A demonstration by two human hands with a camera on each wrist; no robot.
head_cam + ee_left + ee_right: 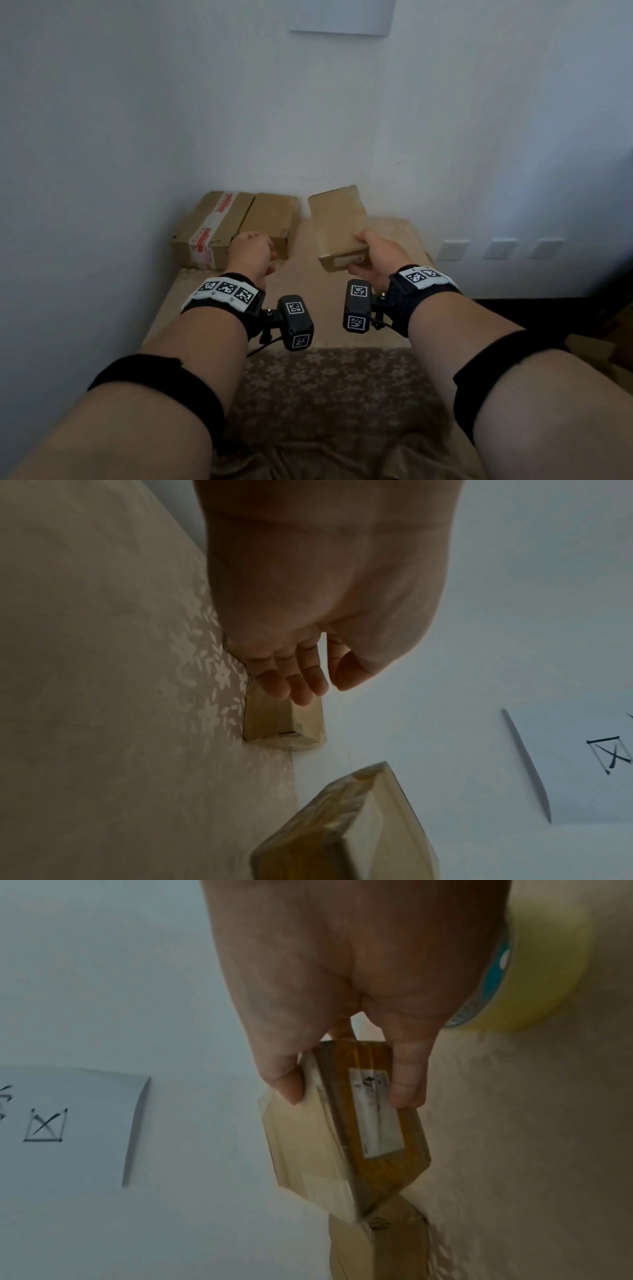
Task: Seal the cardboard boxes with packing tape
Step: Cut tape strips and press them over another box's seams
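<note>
box lifted over a patterned cloth

a floral beige cloth [335, 387] covers the surface, which meets a white wall [137, 102] at the top of the frame; a sheet of paper [342, 15] hangs at upper centre. the right hand [373, 258] grips the near end of a box [337, 222], thumb on one face, fingers under; its long axis runs up-frame toward the wall, far end raised. two boxes [236, 226] lie at centre left, against the wall. the left hand [251, 251] hovers relaxed, holding nothing. a tape roll [534, 969] shows upper right in the right wrist view.

head: above, forward-down | wrists: close along hands | shared: held box [337, 228]
</note>
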